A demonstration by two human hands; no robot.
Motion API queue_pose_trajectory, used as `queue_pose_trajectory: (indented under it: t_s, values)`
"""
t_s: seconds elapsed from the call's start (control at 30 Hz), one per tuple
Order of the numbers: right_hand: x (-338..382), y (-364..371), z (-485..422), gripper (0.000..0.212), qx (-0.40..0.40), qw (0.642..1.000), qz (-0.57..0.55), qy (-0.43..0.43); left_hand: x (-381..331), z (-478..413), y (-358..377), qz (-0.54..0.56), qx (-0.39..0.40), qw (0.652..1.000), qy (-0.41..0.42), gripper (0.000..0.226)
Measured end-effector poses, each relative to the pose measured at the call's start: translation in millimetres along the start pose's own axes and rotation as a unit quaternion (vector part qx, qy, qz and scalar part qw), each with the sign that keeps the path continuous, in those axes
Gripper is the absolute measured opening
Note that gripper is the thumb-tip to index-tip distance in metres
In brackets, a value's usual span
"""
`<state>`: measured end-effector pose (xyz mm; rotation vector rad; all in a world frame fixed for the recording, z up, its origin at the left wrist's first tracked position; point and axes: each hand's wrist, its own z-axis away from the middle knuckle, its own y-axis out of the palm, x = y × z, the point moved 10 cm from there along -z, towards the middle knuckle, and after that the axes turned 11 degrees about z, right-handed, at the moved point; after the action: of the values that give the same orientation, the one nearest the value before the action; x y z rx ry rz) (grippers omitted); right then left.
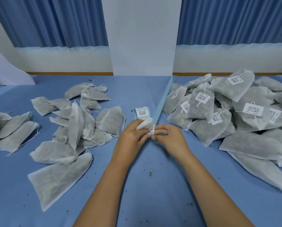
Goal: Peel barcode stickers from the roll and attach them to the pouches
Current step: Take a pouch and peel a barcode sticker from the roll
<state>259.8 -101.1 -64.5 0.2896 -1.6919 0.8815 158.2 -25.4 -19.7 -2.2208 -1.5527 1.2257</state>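
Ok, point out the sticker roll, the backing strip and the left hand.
sticker roll (141, 112): head view, on its top barcode label.
backing strip (161, 104): head view, midway along the blue strip.
left hand (130, 136): head view, on the back of the hand.

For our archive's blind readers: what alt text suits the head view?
Over a blue table, the left hand grips a pouch while the right hand pinches a barcode sticker at its edge. The sticker roll lies just behind; unlabelled pouches lie left, labelled pouches are piled right.
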Motion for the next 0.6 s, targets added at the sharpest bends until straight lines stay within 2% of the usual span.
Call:
queue_pose_trajectory:
  t_s: [0.1,0.2,0.4,0.5,0.57,0.6]
  values:
    - [0.0,-1.1,-0.4,0.013,-0.019,0.998,0.063,-0.009,4.6,0.7,1.2,0.007,0.008,1.0,-0.022,0.008]
    - [3.9,0.5,-1.1,0.017,-0.031,0.991,0.131,-0.029,10.3,0.7,0.8,0.02,0.005,0.999,-0.046,0.008]
    - [6.1,0.7,-2.0,0.021,-0.034,0.988,0.146,-0.035,25.0,3.6,-6.0,0.109,-0.041,0.986,-0.116,0.006]
    - [-5.9,-4.5,-4.7,0.023,-0.045,0.992,0.122,0.007,37.8,10.8,-35.3,0.134,-0.167,0.96,-0.178,0.009]
    - [-16.4,-9.2,-6.2,0.024,-0.056,0.992,0.104,0.041,53.3,24.4,-62.3,0.179,-0.284,0.912,-0.236,0.017]
    - [-21.4,-11.6,-6.7,0.023,-0.063,0.992,0.096,0.057,62.6,31.6,-70.9,0.239,-0.33,0.876,-0.259,0.021]
